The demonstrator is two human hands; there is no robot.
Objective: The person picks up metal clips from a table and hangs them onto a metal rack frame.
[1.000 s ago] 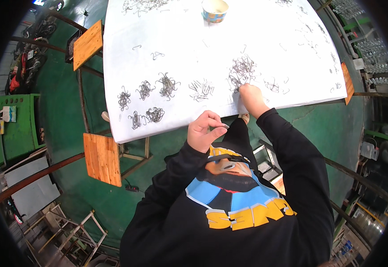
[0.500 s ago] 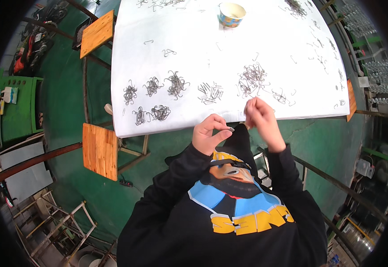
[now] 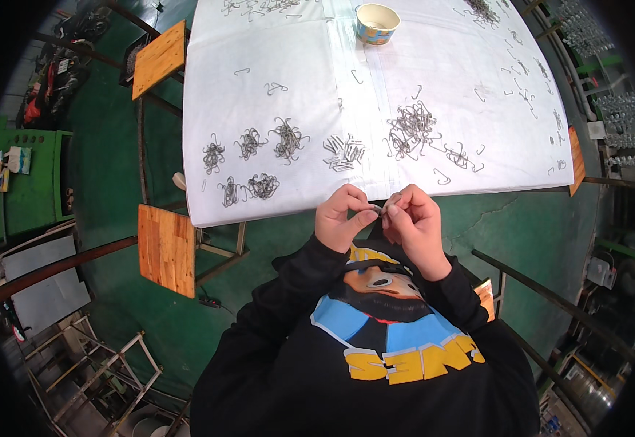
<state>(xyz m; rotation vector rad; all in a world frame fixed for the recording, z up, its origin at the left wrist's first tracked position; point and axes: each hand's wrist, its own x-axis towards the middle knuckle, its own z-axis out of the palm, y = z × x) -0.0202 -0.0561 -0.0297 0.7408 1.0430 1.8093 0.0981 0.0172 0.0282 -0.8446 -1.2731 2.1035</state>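
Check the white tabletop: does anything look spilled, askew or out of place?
Yes, mildly: one metal hook lies alone beyond the left-hand piles, and another lies by the near edge of the table, on the right. They look like strays because most hooks are heaped together. The paper bowl stands upright.

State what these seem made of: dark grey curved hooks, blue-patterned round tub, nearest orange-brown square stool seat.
Hooks: probably dull metal wire, thin with crisp bends. Tub: perhaps coated paper or plastic, judging by its smooth pale inside. Stool seat: apparently varnished wood; joined strips show varied tones.
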